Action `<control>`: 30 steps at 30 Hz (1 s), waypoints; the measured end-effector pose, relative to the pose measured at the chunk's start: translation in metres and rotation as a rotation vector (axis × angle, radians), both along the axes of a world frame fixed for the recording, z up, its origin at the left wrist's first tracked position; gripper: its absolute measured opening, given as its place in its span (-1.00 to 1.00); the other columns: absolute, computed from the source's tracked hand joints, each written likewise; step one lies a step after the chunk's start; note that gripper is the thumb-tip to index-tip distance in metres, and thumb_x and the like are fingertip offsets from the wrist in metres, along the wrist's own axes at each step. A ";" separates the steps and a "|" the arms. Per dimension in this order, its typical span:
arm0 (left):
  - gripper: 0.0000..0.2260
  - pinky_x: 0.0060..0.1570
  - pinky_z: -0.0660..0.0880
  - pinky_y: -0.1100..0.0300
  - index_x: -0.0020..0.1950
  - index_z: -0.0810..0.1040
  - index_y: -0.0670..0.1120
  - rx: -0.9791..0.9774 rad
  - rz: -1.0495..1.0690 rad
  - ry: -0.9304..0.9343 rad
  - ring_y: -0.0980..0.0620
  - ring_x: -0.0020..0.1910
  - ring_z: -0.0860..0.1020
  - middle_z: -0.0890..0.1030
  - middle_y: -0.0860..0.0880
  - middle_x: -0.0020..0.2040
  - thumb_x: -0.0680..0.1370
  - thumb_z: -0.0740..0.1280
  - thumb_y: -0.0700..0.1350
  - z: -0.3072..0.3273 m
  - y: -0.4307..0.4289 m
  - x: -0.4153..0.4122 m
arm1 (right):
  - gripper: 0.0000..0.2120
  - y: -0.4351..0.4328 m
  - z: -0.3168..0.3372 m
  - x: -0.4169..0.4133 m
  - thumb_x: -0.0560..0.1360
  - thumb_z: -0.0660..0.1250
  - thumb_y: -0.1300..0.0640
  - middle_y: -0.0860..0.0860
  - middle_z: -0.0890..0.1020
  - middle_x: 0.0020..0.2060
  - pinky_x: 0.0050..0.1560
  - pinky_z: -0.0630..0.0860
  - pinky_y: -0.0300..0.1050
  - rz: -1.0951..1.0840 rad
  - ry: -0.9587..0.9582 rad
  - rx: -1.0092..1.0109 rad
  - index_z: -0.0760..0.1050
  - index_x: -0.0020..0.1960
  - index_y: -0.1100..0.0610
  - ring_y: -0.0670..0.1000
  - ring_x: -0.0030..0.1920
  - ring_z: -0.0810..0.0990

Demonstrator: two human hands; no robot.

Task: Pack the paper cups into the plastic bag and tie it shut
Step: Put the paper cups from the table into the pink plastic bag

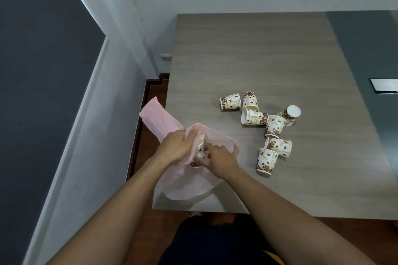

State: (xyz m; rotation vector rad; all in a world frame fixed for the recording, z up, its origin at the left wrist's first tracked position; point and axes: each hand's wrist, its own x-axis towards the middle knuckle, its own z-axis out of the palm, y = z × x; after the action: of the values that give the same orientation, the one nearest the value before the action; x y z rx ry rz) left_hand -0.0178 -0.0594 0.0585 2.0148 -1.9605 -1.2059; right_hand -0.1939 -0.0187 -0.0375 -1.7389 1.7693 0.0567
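A grey wood-grain surface [258,54] carried one pink plastic bag [189,185] at its near left corner, part of it hanging past the edge. Seven paper cups [254,117], cream with brown coffee-bean print, lay loose to the bag's right: most were tipped on their sides, one stood mouth down, and several touched. An eighth cup [195,164] showed at the bag's mouth, partly veiled by the thin film. The person's left hand [175,146] was closed on gathered plastic at the mouth's rim. The right hand [219,158] reached into the opening, fingers curled about the cup; whether they gripped it could not be told.
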 end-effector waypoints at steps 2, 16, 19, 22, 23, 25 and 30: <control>-0.38 -0.20 0.43 0.08 -0.08 0.63 0.00 -0.032 0.026 0.038 -0.01 -0.20 0.60 0.65 -0.02 -0.23 0.75 -0.01 0.39 0.002 -0.001 0.006 | -0.38 -0.002 -0.003 0.001 0.58 0.15 -0.54 -0.10 0.75 0.13 0.53 0.03 0.50 -0.048 0.014 0.007 0.47 0.47 -0.21 0.07 0.31 0.63; -0.18 -0.10 0.46 0.05 -0.08 0.56 -0.31 -0.118 0.295 0.266 0.03 -0.25 0.52 0.51 -0.05 -0.29 0.68 0.10 0.48 0.004 -0.010 0.049 | -0.49 0.024 -0.016 -0.038 0.66 0.44 -0.10 0.24 0.67 0.25 0.26 0.55 0.01 -0.762 -0.290 0.281 0.57 0.41 0.27 0.23 0.26 0.67; -0.29 -0.11 0.51 -0.03 -0.23 0.44 -0.20 -0.175 0.302 0.255 -0.01 -0.30 0.50 0.46 -0.05 -0.36 0.70 0.12 0.44 0.003 -0.009 0.053 | -0.72 0.015 -0.013 -0.039 0.62 0.39 0.09 0.19 0.75 -0.20 0.01 0.70 0.11 -0.737 -0.372 0.229 0.69 -0.22 0.17 0.26 -0.09 0.75; -0.32 -0.18 0.51 -0.04 -0.32 0.41 -0.15 -0.238 0.349 0.241 -0.06 -0.34 0.53 0.49 -0.04 -0.43 0.73 0.12 0.38 0.000 -0.009 0.057 | -0.71 -0.010 0.039 -0.029 0.70 0.33 0.13 0.04 0.68 -0.29 -0.10 0.58 0.00 -0.689 -0.580 0.002 0.67 -0.16 0.13 0.08 -0.21 0.65; -0.36 -0.21 0.44 0.00 -0.35 0.36 -0.09 -0.266 0.367 0.229 -0.04 -0.35 0.50 0.46 0.01 -0.44 0.75 0.14 0.33 0.001 -0.009 0.057 | -0.75 -0.018 0.059 -0.027 0.73 0.33 0.09 -0.01 0.68 -0.28 -0.12 0.58 -0.04 -0.666 -0.701 -0.048 0.69 -0.05 0.15 -0.01 -0.25 0.62; -0.41 -0.24 0.39 0.02 -0.36 0.38 -0.03 -0.306 0.384 0.215 -0.04 -0.32 0.52 0.51 0.03 -0.41 0.78 0.14 0.25 0.001 -0.010 0.055 | -0.78 -0.028 0.087 -0.032 0.74 0.34 0.06 -0.05 0.69 -0.28 -0.18 0.58 -0.16 -0.614 -0.797 -0.092 0.71 0.05 0.13 -0.12 -0.31 0.60; -0.42 -0.28 0.40 0.06 -0.23 0.56 -0.16 -0.344 0.473 0.167 0.01 -0.31 0.53 0.58 -0.04 -0.33 0.80 0.11 0.17 -0.005 -0.015 0.045 | -0.73 -0.018 0.091 -0.077 0.67 0.32 0.11 0.03 0.59 -0.40 -0.29 0.41 -0.10 -0.698 -0.524 -0.138 0.63 -0.19 0.08 0.01 -0.39 0.51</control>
State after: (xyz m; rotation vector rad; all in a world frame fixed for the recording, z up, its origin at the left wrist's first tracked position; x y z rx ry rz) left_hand 0.0276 -0.0747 0.0539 1.9628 -1.3866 -0.8290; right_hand -0.2710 -0.0366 0.0530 -0.9955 1.8810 -0.7577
